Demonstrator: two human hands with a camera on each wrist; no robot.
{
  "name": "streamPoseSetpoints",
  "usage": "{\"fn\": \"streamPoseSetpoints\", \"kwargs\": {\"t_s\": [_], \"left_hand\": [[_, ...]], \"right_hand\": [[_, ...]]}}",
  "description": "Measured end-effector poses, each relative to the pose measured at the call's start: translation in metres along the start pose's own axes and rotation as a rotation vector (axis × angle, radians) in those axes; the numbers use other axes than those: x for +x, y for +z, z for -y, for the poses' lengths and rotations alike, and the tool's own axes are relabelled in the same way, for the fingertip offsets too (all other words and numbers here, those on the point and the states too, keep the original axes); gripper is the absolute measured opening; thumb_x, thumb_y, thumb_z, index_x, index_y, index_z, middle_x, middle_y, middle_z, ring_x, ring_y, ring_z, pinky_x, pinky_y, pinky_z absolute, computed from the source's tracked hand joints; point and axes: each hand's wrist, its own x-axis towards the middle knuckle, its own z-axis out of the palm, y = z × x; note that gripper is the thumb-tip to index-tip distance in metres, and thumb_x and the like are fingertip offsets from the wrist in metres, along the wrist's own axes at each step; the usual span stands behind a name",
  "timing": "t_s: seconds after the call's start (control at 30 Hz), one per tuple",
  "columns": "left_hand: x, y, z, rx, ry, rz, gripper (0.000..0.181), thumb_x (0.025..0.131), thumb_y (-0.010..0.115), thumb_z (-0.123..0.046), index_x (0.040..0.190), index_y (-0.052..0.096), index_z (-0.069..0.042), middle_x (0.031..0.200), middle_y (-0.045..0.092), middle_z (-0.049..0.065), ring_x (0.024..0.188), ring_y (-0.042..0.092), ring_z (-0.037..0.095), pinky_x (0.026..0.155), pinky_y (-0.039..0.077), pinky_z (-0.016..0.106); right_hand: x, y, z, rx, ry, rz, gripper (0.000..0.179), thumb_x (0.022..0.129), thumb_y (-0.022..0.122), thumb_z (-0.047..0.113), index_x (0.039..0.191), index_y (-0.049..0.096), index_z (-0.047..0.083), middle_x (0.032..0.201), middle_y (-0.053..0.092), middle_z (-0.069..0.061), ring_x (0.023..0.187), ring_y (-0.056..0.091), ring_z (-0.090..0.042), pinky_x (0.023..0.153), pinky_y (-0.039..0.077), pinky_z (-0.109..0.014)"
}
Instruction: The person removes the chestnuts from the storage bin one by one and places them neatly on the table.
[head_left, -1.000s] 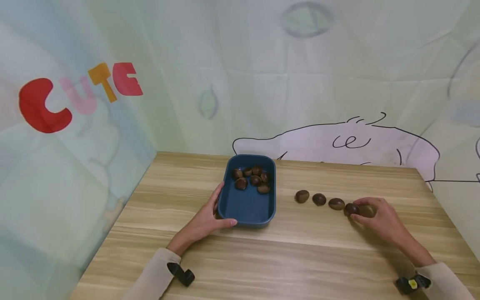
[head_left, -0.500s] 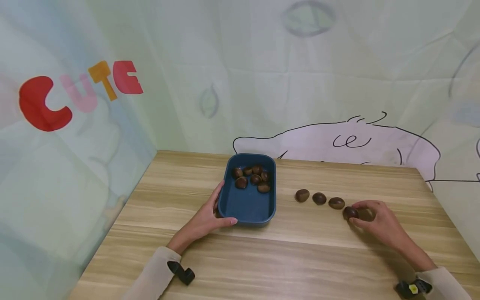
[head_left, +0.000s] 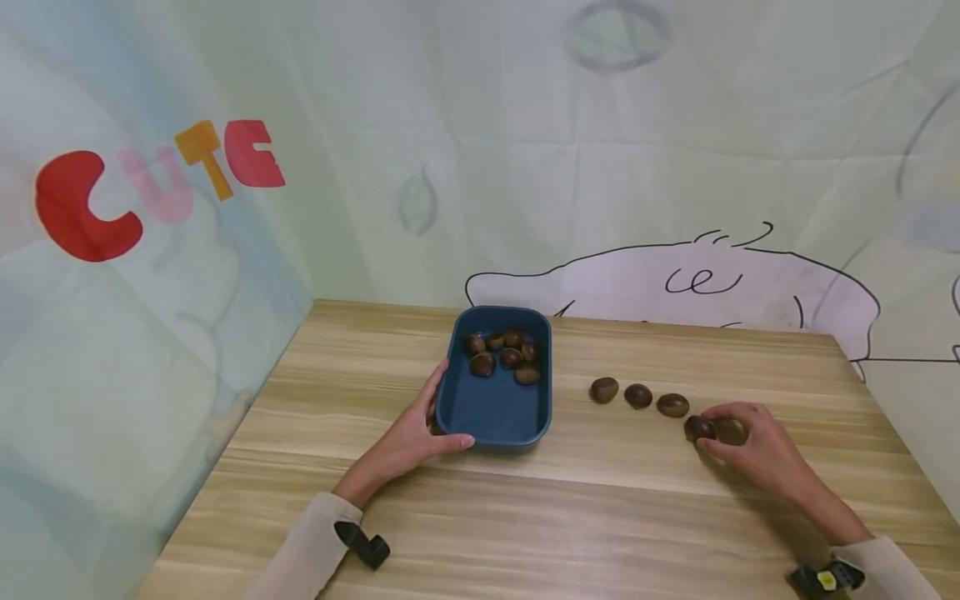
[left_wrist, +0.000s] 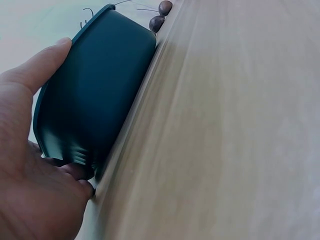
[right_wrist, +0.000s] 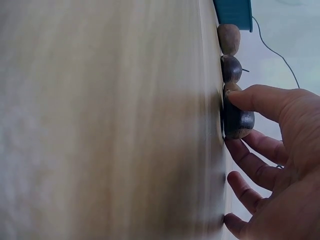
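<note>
In the head view, my left hand (head_left: 408,437) holds the near left corner of a dark blue rectangular box (head_left: 491,421). Its thumb lies on the rim in the left wrist view, and the other fingers bend against the box's side, partly hidden. Several brown chestnuts (head_left: 482,364) lie in the far half of the box. My right hand (head_left: 765,446) pinches one chestnut (head_left: 699,428) between thumb and fingertips, low at the tabletop. That chestnut ends a slanting row, beside a chestnut (head_left: 672,406), another chestnut (head_left: 638,396) and the leftmost chestnut (head_left: 603,390).
Everything stands on a wood-grain table (head_left: 540,533). A printed cloth backdrop (head_left: 480,150) rises behind its far edge and along the left side. The box stands left of the chestnut row, with bare wood between them.
The right hand has shifted its chestnut slightly toward the near side and left, a little off the row's line. The left hand and the box stay where they were.
</note>
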Motion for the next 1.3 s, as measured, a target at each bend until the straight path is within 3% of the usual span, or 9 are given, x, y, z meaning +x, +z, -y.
{"fn": "streamPoseSetpoints", "kwargs": {"t_s": [0.37, 1.03, 1.13, 1.3], "left_hand": [[0.001, 0.0, 0.001, 0.0, 0.0, -0.001, 0.127, 0.089, 0.094, -0.041, 0.179, 0.005, -0.028, 0.184, 0.014, 0.012, 0.165, 0.029, 0.039, 0.13, 0.025, 0.063], [0.001, -0.001, 0.001, -0.01, 0.009, 0.01, 0.126, 0.091, 0.092, -0.037, 0.179, 0.003, -0.027, 0.184, 0.014, 0.014, 0.163, 0.032, 0.04, 0.13, 0.025, 0.064], [0.001, -0.001, 0.001, -0.015, 0.016, 0.014, 0.127, 0.091, 0.093, -0.038, 0.179, 0.002, -0.026, 0.184, 0.014, 0.015, 0.164, 0.031, 0.04, 0.13, 0.025, 0.064], [0.0, -0.002, 0.001, -0.017, 0.018, 0.012, 0.126, 0.091, 0.093, -0.038, 0.179, 0.003, -0.027, 0.184, 0.014, 0.014, 0.164, 0.032, 0.04, 0.13, 0.025, 0.064]], "right_hand": [[-0.002, 0.004, 0.0, -0.001, -0.024, -0.019, 0.038, 0.083, 0.097, 0.011, 0.114, 0.079, -0.001, 0.123, 0.074, -0.027, 0.121, 0.056, -0.042, 0.101, 0.04, -0.065], [0.0, 0.014, 0.011, 0.005, -0.02, 0.021, 0.042, 0.082, 0.097, 0.012, 0.116, 0.078, -0.004, 0.127, 0.069, -0.03, 0.124, 0.055, -0.051, 0.103, 0.041, -0.072], [-0.001, 0.015, 0.012, 0.001, -0.034, 0.012, 0.04, 0.082, 0.098, 0.011, 0.115, 0.078, -0.002, 0.125, 0.071, -0.028, 0.122, 0.056, -0.048, 0.101, 0.042, -0.069], [0.0, 0.012, 0.016, 0.012, -0.068, -0.02, 0.035, 0.082, 0.096, 0.008, 0.112, 0.079, 0.001, 0.12, 0.074, -0.022, 0.118, 0.054, -0.038, 0.099, 0.041, -0.055]]}}
